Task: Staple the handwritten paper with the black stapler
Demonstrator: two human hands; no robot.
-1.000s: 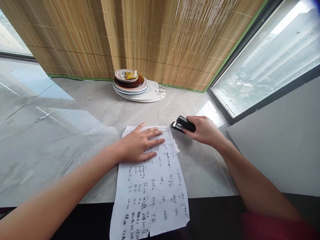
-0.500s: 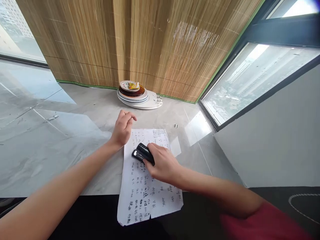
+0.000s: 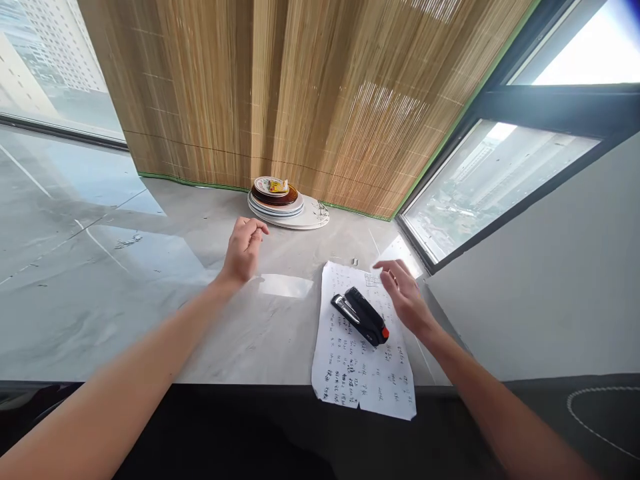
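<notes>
A black stapler (image 3: 361, 315) with a red end lies on a sheet of handwritten paper (image 3: 361, 360) that hangs a little over the counter's front edge. My right hand (image 3: 404, 297) hovers just right of the stapler, fingers spread and empty, over the paper's top corner. My left hand (image 3: 244, 248) is lifted over the bare grey counter (image 3: 150, 287) left of the paper, fingers loosely curled with nothing in them.
A stack of plates (image 3: 287, 204) with a small yellow packet on top stands at the back by the bamboo blind (image 3: 300, 100). A tiny metal piece (image 3: 355, 261) lies beyond the paper. Windows flank both sides; a grey wall (image 3: 540, 280) rises on the right.
My right hand set the stapler down on the paper and let go. My left hand lifted off the sheet and moved left. The view shifted, so the paper now sits further right.
</notes>
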